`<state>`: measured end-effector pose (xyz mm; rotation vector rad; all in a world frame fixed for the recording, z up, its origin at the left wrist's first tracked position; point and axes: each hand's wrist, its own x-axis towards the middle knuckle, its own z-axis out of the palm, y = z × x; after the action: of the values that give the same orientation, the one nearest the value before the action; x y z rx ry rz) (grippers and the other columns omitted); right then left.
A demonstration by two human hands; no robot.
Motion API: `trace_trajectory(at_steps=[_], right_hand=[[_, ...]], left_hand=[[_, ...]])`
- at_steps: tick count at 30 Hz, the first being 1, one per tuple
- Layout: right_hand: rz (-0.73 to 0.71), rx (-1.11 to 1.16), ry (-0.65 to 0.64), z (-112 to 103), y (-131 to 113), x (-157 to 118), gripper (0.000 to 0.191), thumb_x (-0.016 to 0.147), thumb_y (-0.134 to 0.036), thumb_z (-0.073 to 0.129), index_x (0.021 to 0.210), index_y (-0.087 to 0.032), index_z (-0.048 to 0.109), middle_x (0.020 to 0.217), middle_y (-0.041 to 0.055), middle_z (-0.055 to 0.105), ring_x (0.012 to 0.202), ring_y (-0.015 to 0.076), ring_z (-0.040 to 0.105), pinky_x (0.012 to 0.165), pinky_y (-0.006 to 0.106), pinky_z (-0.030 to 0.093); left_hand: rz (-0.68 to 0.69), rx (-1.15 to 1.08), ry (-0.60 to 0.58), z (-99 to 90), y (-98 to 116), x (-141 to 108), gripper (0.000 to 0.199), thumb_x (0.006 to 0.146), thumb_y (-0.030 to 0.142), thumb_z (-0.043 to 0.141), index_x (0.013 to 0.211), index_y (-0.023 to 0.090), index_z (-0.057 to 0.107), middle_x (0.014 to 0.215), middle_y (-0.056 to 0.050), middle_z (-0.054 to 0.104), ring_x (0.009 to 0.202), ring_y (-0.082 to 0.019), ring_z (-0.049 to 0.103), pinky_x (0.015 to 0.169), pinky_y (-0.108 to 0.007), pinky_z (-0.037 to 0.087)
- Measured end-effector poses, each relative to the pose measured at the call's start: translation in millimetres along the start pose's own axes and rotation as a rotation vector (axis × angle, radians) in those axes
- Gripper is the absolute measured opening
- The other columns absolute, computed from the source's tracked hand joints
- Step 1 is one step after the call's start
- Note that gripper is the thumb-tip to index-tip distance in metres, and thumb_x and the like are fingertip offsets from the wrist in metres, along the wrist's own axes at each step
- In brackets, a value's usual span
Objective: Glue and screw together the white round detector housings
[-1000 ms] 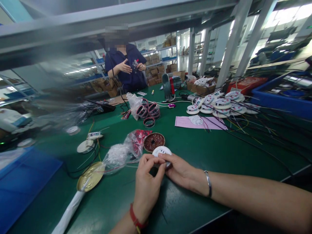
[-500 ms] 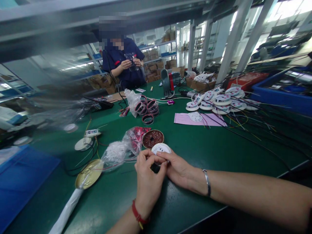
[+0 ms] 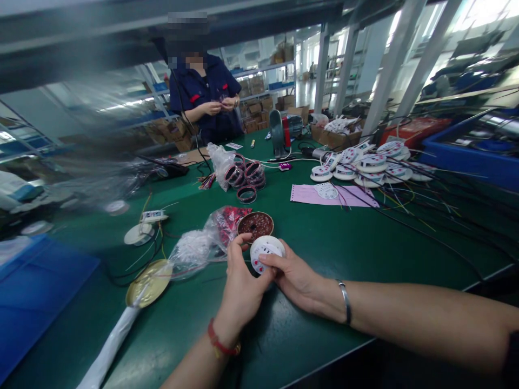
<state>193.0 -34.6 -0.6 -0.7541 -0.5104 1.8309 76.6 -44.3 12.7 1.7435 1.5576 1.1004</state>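
A round white plastic disc [image 3: 263, 247] with dark marks and red dots on its face is tilted toward me. My right hand [image 3: 294, 273] grips its right side, the thumb lying across the face and the fingers underneath. Curved around the lower left of the disc is my left hand [image 3: 241, 286], open, with fingers spread apart from the thumb. Its thumb tip is close to the disc's lower rim; whether they touch I cannot tell. Just behind the disc stands a round tin [image 3: 265, 219] of small brown-red pieces.
Beside the tin lies a plastic bag [image 3: 194, 251] with white and red contents. A gold lid [image 3: 156, 289] is at left, near a blue bin [image 3: 36, 308]. Wired white discs [image 3: 371, 163] are piled at back right behind a pink sheet [image 3: 304, 195]. Across the table stands a person [image 3: 208, 92].
My left hand has opened from a pinch and drawn down and left. More of the disc's face, with red dots, now shows in my right hand. The person opposite has lowered their hands slightly.
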Motion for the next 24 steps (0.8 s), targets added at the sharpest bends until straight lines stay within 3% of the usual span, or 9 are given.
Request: trace_trajectory(at_steps=[5,8,11,17,24], right_hand=[[-0.007,-0.057,-0.066,0.2,-1.1,-1.2,0.049,0.060,-0.015,0.078,0.103,-0.018,0.054,0.091,-0.0002,0.064,0.086,0.0136,0.058,0.082,0.026,0.044],[0.058,-0.096,-0.143,1.2,-9.5,-1.4,0.052,0.062,-0.018,0.079,0.109,-0.017,0.055,0.093,0.0013,0.064,0.087,0.0146,0.059,0.083,0.027,0.045],[0.183,-0.091,-0.306,-0.1,-22.9,1.9,0.051,0.063,-0.018,0.079,0.109,-0.015,0.057,0.094,0.0025,0.065,0.086,0.0144,0.060,0.084,0.027,0.045],[0.309,-0.086,-0.696,-12.2,-39.9,18.4,0.047,0.065,-0.017,0.079,0.107,-0.013,0.059,0.091,0.0037,0.065,0.080,0.0122,0.061,0.081,0.023,0.045],[0.276,-0.091,-0.719,-12.2,-33.0,15.8,0.052,0.064,-0.020,0.080,0.110,-0.013,0.058,0.096,0.0044,0.064,0.088,0.0134,0.060,0.087,0.025,0.043]], left_hand=[[0.045,0.047,0.017,-1.2,0.6,-4.7,0.061,0.072,0.020,0.064,0.124,0.023,0.033,0.126,-0.008,0.045,0.115,-0.021,0.047,0.100,-0.043,0.038],[0.202,0.159,0.010,-6.5,-1.4,-9.0,0.070,0.072,0.026,0.068,0.130,0.023,0.030,0.131,-0.009,0.042,0.122,-0.024,0.042,0.104,-0.045,0.035],[0.412,0.311,-0.001,-14.8,-4.6,-9.6,0.082,0.071,0.029,0.071,0.137,0.021,0.024,0.138,-0.012,0.040,0.129,-0.027,0.036,0.106,-0.046,0.031],[0.660,0.445,0.062,-21.9,-5.7,-6.4,0.070,0.078,0.018,0.062,0.139,0.017,0.029,0.134,-0.012,0.048,0.125,-0.023,0.042,0.104,-0.040,0.033],[0.703,0.453,0.236,-17.8,-10.1,-10.1,0.063,0.081,0.023,0.061,0.136,0.015,0.032,0.129,-0.014,0.052,0.122,-0.025,0.047,0.100,-0.039,0.036]])
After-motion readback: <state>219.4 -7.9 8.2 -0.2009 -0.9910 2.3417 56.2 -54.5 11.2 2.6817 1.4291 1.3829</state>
